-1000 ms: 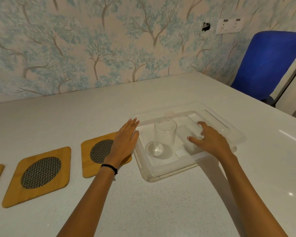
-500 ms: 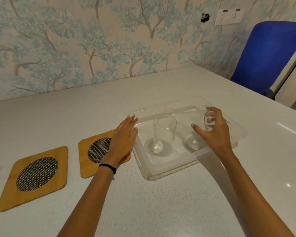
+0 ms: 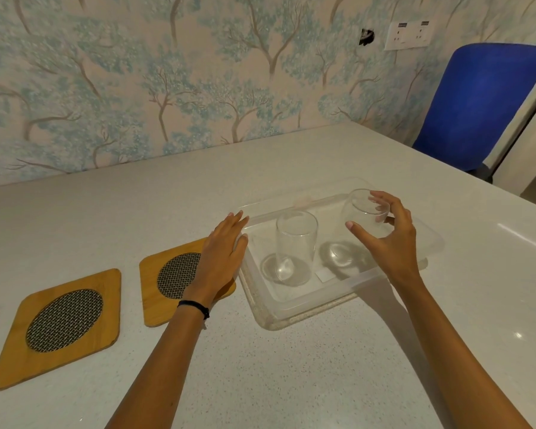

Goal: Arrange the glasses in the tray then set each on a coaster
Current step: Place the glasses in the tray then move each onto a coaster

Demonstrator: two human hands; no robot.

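Lying flat, fingers spread and empty, the left hand (image 3: 222, 252) steadies the tray (image 3: 294, 308) beside the coasters (image 3: 186, 277). One glass (image 3: 294, 246) stands upright inside. Farther off, the right hand (image 3: 390, 239) loosely grips a tilted second glass (image 3: 362, 212); it could slip and knock the first.

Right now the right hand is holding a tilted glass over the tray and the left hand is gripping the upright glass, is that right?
Not quite. In the head view the left hand lies flat beside the tray, over a coaster, not gripping the upright glass. The right hand does hold a tilted glass over the tray.
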